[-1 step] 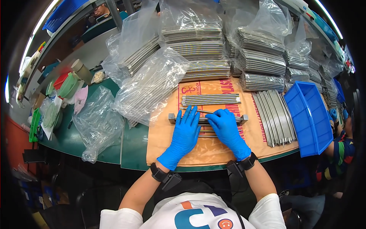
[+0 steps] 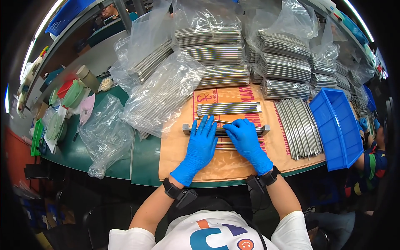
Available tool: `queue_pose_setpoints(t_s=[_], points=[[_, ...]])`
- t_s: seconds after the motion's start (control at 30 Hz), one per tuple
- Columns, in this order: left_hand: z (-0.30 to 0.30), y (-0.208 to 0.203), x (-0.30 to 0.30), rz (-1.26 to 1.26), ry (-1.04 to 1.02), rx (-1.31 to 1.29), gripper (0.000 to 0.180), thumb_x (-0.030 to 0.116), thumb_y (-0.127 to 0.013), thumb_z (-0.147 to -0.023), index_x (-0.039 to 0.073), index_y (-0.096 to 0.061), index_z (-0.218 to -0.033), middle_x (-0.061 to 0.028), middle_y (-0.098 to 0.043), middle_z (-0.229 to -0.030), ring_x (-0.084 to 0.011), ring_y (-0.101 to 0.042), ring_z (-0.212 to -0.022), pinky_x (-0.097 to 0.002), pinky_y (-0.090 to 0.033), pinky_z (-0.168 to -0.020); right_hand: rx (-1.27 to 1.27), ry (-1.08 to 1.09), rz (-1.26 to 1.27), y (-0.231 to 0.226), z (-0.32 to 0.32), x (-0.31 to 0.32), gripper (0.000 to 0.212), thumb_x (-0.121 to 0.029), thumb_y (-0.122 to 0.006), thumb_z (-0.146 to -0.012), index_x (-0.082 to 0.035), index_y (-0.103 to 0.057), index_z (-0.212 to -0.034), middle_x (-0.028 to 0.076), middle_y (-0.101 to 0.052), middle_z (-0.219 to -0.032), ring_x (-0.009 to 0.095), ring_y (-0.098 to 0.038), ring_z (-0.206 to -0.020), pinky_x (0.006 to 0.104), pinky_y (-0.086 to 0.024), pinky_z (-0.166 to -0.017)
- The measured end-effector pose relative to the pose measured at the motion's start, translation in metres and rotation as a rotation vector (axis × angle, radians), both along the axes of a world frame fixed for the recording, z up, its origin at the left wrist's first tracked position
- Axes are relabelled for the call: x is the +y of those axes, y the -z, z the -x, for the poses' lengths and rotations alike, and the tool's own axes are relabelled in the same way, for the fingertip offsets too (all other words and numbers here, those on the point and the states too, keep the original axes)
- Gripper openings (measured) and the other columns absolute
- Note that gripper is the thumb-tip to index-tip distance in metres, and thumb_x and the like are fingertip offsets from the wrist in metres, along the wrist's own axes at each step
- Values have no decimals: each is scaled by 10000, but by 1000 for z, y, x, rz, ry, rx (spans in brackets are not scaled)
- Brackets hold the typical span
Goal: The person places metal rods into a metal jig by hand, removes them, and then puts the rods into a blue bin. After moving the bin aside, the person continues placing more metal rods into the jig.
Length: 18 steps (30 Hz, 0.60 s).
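My left hand (image 2: pixel 201 143), in a blue glove, lies flat with fingers stretched over a grey metal holder (image 2: pixel 266 130) with a block at each end. A thin metal rod (image 2: pixel 222 121) runs slightly slanted from under the left fingertips to my right hand (image 2: pixel 245 137). The right hand is gloved too, its fingers bent and closed at the rod's right end; the exact grip is partly hidden. Just beyond the hands lies a flat row of metal rods (image 2: pixel 229 108). More rods (image 2: pixel 225 146) show between my hands on the near side of the holder.
Brown printed paper (image 2: pixel 183 160) covers the green table (image 2: pixel 146 166). Slightly bent metal tubes (image 2: pixel 298 129) lie to the right, beside a blue bin (image 2: pixel 339 129). Plastic-wrapped rod bundles (image 2: pixel 221 54) are stacked behind. Clear bags (image 2: pixel 106 133) lie left. A co-worker's sleeve (image 2: pixel 375 166) shows far right.
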<state>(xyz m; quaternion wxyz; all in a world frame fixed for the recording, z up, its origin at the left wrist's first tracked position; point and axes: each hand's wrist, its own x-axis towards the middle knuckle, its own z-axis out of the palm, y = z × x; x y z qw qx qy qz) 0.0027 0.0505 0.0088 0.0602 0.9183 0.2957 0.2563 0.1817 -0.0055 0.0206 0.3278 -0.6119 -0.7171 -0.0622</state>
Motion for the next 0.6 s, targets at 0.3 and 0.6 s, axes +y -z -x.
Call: queue_pose_setpoints(t_s=[0.3,0.6], points=[[2,-1,0,-96,-39,80,508,197,-580,-903,-33,-457,-1339,-171,-396,-1438,-321,-315,-1376,-507,-162,-1153,-24,-33,21,-1,0,0,150,-181,-649,-852,-120,-678,-985,78,-616,-884,269,-565,-815,387,-434,-703],[8,2,0,-46,-30,-74,317,160,-668,-842,54,-613,-1136,-89,-576,-1259,-283,-508,-1189,-438,-314,-1048,20,-61,157,-14,-6,8,155,-195,-665,-830,-98,-686,-949,92,-637,-921,296,-593,-832,419,-480,-722]])
